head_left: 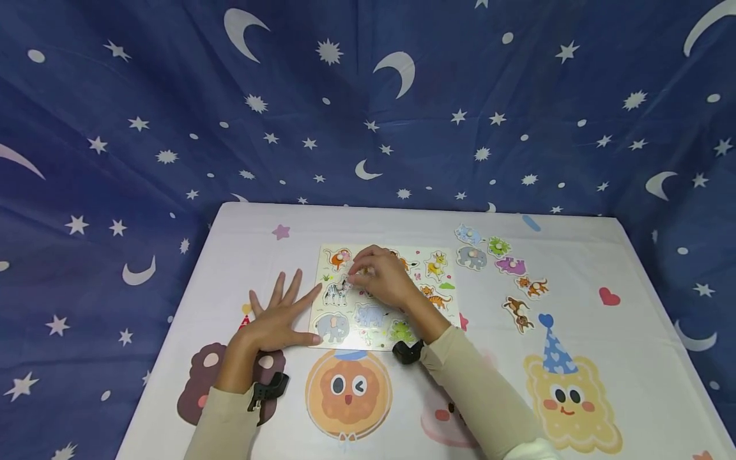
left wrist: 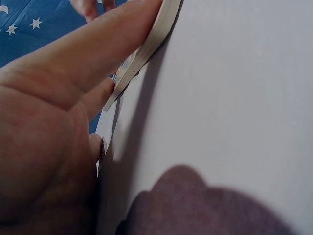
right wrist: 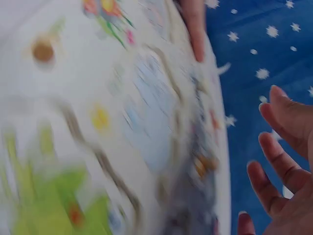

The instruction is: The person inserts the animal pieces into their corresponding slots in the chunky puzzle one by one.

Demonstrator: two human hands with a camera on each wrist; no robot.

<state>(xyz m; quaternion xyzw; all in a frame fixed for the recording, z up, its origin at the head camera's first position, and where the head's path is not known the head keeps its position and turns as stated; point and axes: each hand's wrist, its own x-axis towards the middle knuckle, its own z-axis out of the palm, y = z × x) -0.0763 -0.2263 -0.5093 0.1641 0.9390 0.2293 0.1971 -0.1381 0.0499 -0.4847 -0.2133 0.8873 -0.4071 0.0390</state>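
Apparently, a peg-puzzle board is being worked on: the animal board (head_left: 450, 265) lies at the centre of the head frame, with six loose pieces well apart from it at the right: a blue rhino piece (head_left: 469, 234), grey elephant piece (head_left: 472, 257), green piece (head_left: 498, 246), purple hippo piece (head_left: 510, 266), tiger piece (head_left: 531, 287) and monkey piece (head_left: 518, 314). The left hand (head_left: 276, 324) is spread, gripping nothing, its thumb touching the board's lower-left corner as if to steady it. The right hand (head_left: 382, 276) reaches over the board's upper middle, fingertips close beside the zebra picture (head_left: 336, 293); its fingers look loosely bent, with no piece visible between them. I judge the step in hand to be adjusting or letting go near the zebra; the next move would call for taking one loose piece by its knob and lining it up with its matching outline. In the left wrist view the board's pale side edge shows, with the thumb against it, a thickness the head view hides. The right wrist view, though blurred, shows the right fingers parted against the blue backdrop (right wrist: 244, 29); from above, the back of the hand covers their undersides.
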